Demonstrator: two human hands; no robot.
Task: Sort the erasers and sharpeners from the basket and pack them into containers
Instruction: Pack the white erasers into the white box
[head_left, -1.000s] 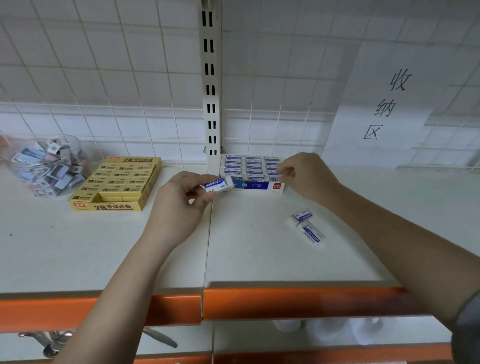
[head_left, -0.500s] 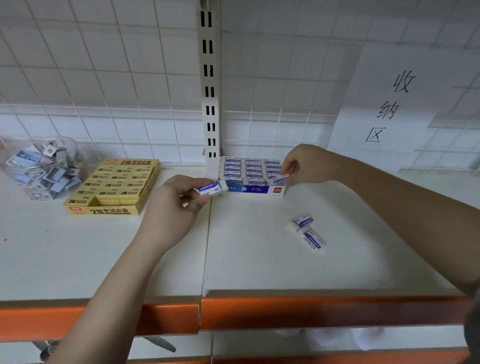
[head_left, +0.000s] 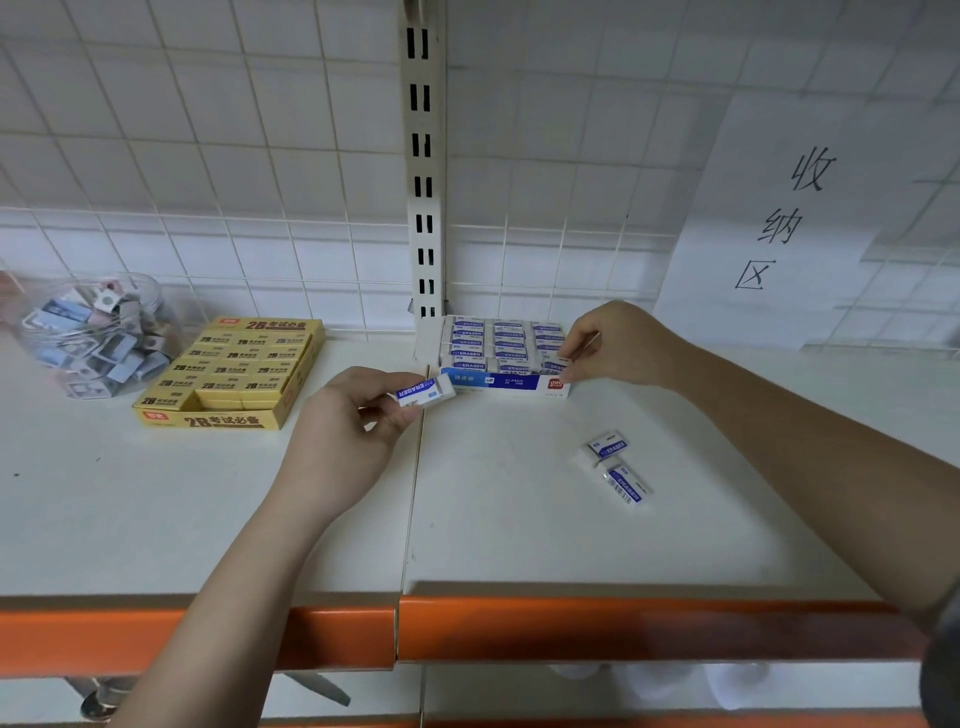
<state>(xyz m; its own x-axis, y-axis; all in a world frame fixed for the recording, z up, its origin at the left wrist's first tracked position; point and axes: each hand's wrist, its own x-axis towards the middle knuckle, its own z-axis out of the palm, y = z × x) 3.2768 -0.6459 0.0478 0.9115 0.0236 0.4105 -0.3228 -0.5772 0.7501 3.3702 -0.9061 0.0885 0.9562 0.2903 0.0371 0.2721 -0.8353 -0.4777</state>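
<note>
The left hand (head_left: 343, 436) reaches forward, thumb and fingers pinching an eraser (head_left: 423, 393). The right hand (head_left: 618, 345) stretches farther, fingertips curled at the eraser box (head_left: 506, 382).

A white shelf (head_left: 208, 519) with an orange front edge (head_left: 571, 629) sits below a wire-grid back wall (head_left: 208, 156); a slotted upright post (head_left: 423, 156) rises behind the shelf, with a handwritten paper sign (head_left: 779, 218) right of it.

- A white eraser (head_left: 423, 393) with a blue "ERASER" sleeve is held level, just left of the blue-and-white eraser box (head_left: 503, 358).
- The box is packed with rows of matching erasers.
- Two loose erasers (head_left: 615, 466) lie touching on the shelf, near the box.
</note>
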